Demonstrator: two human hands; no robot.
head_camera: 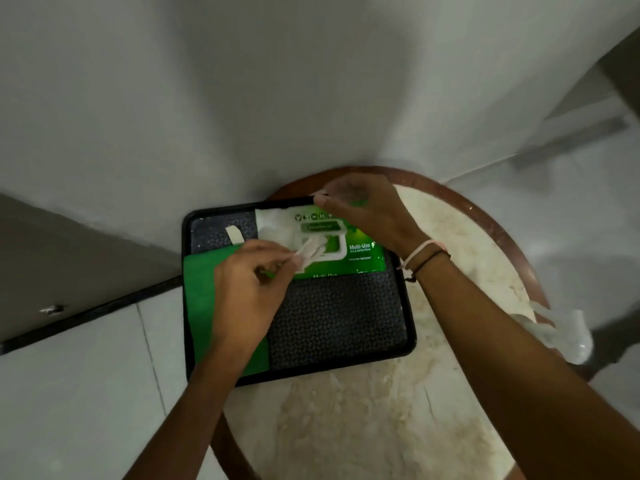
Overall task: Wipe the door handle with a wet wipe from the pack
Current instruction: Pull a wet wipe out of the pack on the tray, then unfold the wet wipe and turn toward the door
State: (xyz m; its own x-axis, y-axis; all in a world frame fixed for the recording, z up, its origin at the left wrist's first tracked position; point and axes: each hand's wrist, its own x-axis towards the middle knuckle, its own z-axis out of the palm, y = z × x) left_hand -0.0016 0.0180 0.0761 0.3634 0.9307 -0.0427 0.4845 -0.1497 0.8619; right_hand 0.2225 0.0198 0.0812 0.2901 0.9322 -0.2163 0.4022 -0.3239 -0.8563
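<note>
A green cloth (204,299) lies along the 9 o'clock side of a black tray (346,323). The left hand (249,289) is over the cloth. Its fingers (294,259) are pinched shut on a white wet wipe (310,249) that sticks out of the hole in the pack (360,251). A small bit of tape (233,234) sits on the tray at about 10 o'clock. The green and white pack lies flat at the 12 o'clock end of the tray, with its little lid open. The right hand (363,209) rests on the far edge of the pack at 1 o'clock, fingers bent down and pressing on it. This wrist has thin bands (424,254) on it. The tray sits on a round tabletop (381,427) with a brown rim. At 3 o'clock, something white and crumpled (557,334) hangs off the rim, too blurry to tell what it is
</note>
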